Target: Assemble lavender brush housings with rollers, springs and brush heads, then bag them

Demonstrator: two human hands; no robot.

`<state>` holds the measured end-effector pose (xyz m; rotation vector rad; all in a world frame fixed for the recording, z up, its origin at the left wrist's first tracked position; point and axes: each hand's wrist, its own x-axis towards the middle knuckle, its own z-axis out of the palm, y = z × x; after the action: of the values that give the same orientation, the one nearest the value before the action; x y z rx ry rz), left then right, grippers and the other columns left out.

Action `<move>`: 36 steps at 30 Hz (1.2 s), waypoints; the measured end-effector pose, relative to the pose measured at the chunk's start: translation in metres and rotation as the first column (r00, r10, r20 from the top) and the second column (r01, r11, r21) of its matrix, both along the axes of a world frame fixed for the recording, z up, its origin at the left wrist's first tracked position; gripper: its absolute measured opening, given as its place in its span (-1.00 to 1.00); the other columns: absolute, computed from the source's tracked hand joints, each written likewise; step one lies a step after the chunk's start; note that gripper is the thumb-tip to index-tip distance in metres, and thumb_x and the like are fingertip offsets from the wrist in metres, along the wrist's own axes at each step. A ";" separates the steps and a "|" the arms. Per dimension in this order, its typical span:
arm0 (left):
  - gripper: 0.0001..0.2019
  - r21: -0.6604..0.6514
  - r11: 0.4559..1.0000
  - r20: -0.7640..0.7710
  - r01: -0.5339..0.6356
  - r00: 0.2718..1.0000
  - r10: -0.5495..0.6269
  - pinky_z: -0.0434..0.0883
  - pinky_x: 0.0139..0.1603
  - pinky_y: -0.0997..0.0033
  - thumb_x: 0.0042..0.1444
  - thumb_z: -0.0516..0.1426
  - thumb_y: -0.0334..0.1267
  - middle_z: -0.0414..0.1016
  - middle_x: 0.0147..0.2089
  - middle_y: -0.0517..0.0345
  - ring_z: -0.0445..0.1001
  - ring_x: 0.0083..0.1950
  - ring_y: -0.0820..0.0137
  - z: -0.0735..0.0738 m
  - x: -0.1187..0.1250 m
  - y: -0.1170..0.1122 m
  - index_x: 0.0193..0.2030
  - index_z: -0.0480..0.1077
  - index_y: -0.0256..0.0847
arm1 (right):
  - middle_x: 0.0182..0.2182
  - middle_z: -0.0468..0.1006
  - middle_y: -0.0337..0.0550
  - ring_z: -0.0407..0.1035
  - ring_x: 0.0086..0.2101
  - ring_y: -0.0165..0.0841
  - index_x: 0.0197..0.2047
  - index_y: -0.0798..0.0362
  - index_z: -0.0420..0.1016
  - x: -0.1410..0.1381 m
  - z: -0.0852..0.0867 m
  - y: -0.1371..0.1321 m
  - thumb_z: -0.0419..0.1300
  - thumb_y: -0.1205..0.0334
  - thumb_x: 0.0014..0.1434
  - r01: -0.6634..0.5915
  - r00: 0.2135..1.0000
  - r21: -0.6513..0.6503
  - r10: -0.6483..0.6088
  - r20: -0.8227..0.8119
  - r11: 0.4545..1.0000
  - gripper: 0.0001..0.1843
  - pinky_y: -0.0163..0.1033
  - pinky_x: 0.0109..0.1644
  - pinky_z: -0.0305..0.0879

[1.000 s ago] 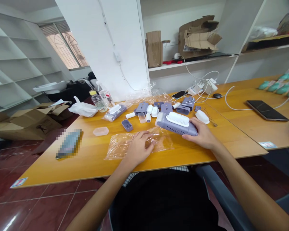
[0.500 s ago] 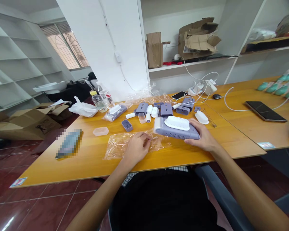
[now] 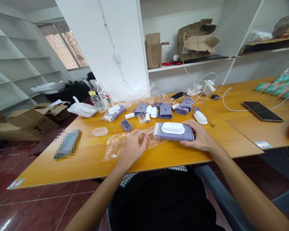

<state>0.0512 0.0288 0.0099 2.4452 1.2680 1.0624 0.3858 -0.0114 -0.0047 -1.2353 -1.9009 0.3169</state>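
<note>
Head view: the right hand [image 3: 199, 137] cups the 3 o'clock end of a lilac brush unit [image 3: 173, 136], steadying it on the surface [image 3: 50, 170]; the left hand [image 3: 134, 148] sits bunched on a clear plastic bag [image 3: 117, 148], pinch unclear

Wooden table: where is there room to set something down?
Bare wood lies between the clear tub and the blurred-out object, and right of the right hand, along the table edge. It is crowded behind the lavender brush device.

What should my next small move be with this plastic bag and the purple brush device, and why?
Probably lift the edge of the clear plastic bag with your left hand, because its fingers are on the bag, and the lilac device with the white brush lies flat beside it under your right hand.
</note>
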 end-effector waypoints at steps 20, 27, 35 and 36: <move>-0.92 0.152 0.971 0.116 0.186 0.972 -0.204 0.55 0.12 0.14 0.45 0.13 -0.32 0.65 -0.06 0.03 0.63 0.02 0.23 -0.003 0.010 -0.004 -0.09 0.47 -0.14 | 0.09 0.58 0.00 0.52 0.07 0.02 0.19 -0.03 0.50 -0.008 0.004 -0.001 0.56 0.07 -0.01 -0.141 0.987 -0.088 0.147 0.057 0.986 -0.29 0.14 0.21 0.45; -0.93 0.129 0.979 0.090 0.160 0.981 -0.172 0.57 0.11 0.08 0.44 0.13 -0.28 0.66 -0.02 0.01 0.64 0.04 0.20 -0.005 0.007 -0.005 -0.02 0.44 -0.12 | 0.10 0.58 -0.01 0.53 0.06 -0.02 0.25 -0.05 0.49 -0.020 0.003 0.000 0.56 0.09 0.03 -0.171 0.984 -0.029 0.173 0.040 0.985 -0.26 0.10 0.18 0.47; -0.77 0.159 0.973 0.060 0.169 0.982 -0.181 0.57 0.20 0.04 0.41 0.20 -0.23 0.65 0.09 -0.01 0.64 0.13 0.15 -0.004 0.006 -0.007 0.16 0.44 -0.12 | 0.16 0.56 -0.01 0.54 0.12 -0.03 0.28 -0.11 0.52 -0.035 0.011 -0.011 0.51 0.07 0.15 -0.195 0.978 -0.024 0.196 0.063 0.980 -0.36 0.11 0.24 0.47; -0.78 0.173 0.969 0.069 0.177 0.979 -0.191 0.57 0.19 0.05 0.42 0.21 -0.24 0.66 0.08 -0.01 0.64 0.12 0.15 -0.004 0.006 -0.007 0.15 0.46 -0.12 | 0.17 0.56 -0.01 0.54 0.12 -0.03 0.28 -0.11 0.52 -0.036 0.014 -0.013 0.50 0.06 0.16 -0.192 0.978 -0.030 0.194 0.072 0.981 -0.36 0.13 0.26 0.47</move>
<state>0.0574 0.0222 0.0060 2.5469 0.9391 1.2498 0.3498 -0.0241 0.0090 -1.0925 -2.0920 0.4012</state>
